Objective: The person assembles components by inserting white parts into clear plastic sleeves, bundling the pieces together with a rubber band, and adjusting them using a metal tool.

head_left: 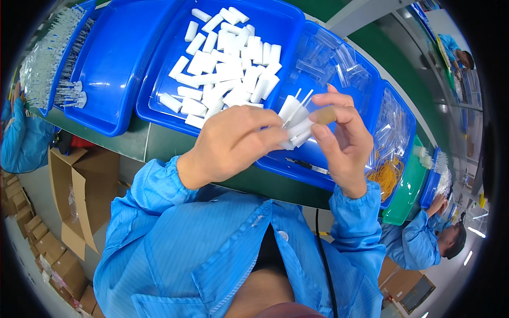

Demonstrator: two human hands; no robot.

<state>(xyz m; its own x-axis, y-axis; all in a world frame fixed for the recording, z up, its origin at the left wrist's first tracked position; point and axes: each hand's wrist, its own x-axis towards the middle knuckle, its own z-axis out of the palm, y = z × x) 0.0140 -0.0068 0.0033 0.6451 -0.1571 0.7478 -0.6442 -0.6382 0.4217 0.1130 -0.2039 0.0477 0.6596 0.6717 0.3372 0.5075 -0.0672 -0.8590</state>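
Observation:
Between my two hands, over the second blue tray, is a small bundle of white foam pieces (290, 109) with thin white rods (305, 98) sticking up from it. My left hand (233, 142) is closed, its fingertips pinching the bundle's lower left side. On the right side of the bundle, my right hand (344, 135) has thumb and forefinger curled together at the end of a foam piece; a tan band (324, 115) wraps one of its fingers. The fingertips of my left hand are partly blurred. Many loose foam blocks (228, 69) fill the large blue tray (159, 114).
Clear plastic pieces (331, 58) and a slim black cutter (307, 165) lie in the tray under my hands. To the right are yellow rubber bands (386, 175), clear bags (392, 127) and a green tray (405, 196). An open carton (79, 196) stands lower left. A co-worker (419, 238) sits right.

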